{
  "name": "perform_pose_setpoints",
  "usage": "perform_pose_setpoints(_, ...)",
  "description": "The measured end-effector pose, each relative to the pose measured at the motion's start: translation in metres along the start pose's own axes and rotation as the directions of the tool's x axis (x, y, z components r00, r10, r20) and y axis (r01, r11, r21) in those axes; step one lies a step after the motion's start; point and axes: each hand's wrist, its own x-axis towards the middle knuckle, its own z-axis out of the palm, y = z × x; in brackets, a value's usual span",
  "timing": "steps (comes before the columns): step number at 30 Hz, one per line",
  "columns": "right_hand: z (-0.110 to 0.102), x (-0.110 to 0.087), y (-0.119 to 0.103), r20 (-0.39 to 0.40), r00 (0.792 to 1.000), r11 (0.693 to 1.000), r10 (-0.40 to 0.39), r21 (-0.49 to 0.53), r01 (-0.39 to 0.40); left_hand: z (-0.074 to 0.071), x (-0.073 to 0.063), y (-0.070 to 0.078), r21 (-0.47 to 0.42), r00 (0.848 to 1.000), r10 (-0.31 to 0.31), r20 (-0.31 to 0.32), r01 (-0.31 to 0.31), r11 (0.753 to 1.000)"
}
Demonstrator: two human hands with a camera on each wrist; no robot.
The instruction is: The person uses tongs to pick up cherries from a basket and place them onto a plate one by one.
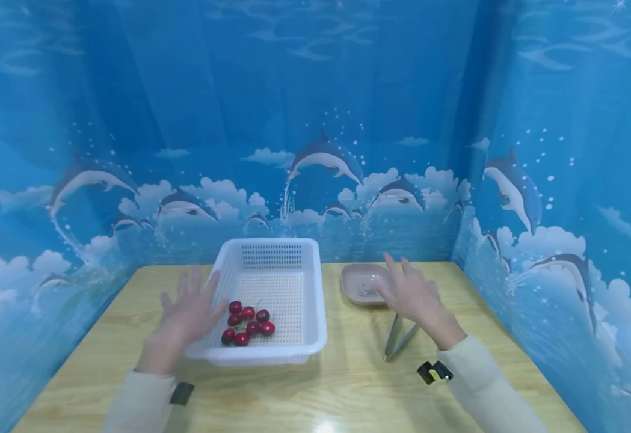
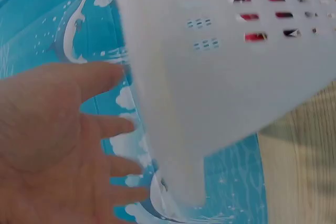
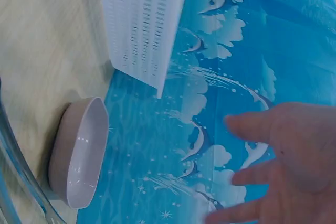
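Note:
A white perforated plastic basket [image 1: 320,307] stands on the table, with several dark red cherries [image 1: 252,328] gathered in its near left part. My left hand [image 1: 187,316], fingers spread, is at the basket's left side. In the left wrist view, the fingers of that hand [image 2: 58,140] reach toward the rim; whether they touch it I cannot tell. My right hand [image 1: 415,294], fingers extended and holding nothing, hovers by a small pinkish bowl [image 1: 354,293] and metal tongs [image 1: 393,344]. The right wrist view shows the bowl [image 3: 65,150] and tongs [image 3: 23,169] apart from that hand [image 3: 299,161].
The light wood table [image 1: 315,391] carries the basket on the left, the bowl and tongs on the right. A blue curtain [image 1: 402,90] printed with dolphins encloses the back and both sides. Black devices [image 1: 182,393] are on both wrists.

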Motion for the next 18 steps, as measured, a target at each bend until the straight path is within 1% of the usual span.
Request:
perform_pose_setpoints(4,-0.002,-0.001,0.007,-0.016,0.999,0.999,-0.046,-0.017,0.046,-0.007,0.001,-0.014,-0.032,0.997,0.013,0.070,-0.011,0.999)
perform_pose_setpoints(6,0.000,-0.001,0.012,-0.003,0.999,0.999,-0.042,-0.017,0.042,-0.010,0.001,-0.023,-0.057,0.996,0.042,0.074,-0.038,0.998)
perform_pose_setpoints(8,0.005,0.000,0.017,0.017,1.000,1.000,-0.022,-0.017,0.022,-0.012,0.001,-0.033,-0.095,0.994,0.087,0.071,-0.081,0.992)
perform_pose_setpoints(11,0.010,-0.001,0.025,0.060,0.998,1.000,0.010,-0.008,-0.009,-0.016,0.003,-0.045,-0.179,0.986,0.149,0.075,-0.134,0.975)
perform_pose_setpoints(13,0.013,-0.001,0.029,0.077,0.997,1.000,0.024,-0.001,-0.024,-0.017,0.004,-0.052,-0.234,0.983,0.158,0.093,-0.132,0.963)
perform_pose_setpoints(16,0.017,-0.002,0.034,0.084,0.996,1.000,0.028,0.008,-0.029,-0.018,0.005,-0.059,-0.311,0.980,0.149,0.129,-0.102,0.945)
perform_pose_setpoints(18,0.018,-0.003,0.037,0.082,0.996,0.999,0.029,0.015,-0.030,-0.018,0.006,-0.063,-0.346,0.978,0.145,0.150,-0.086,0.934)
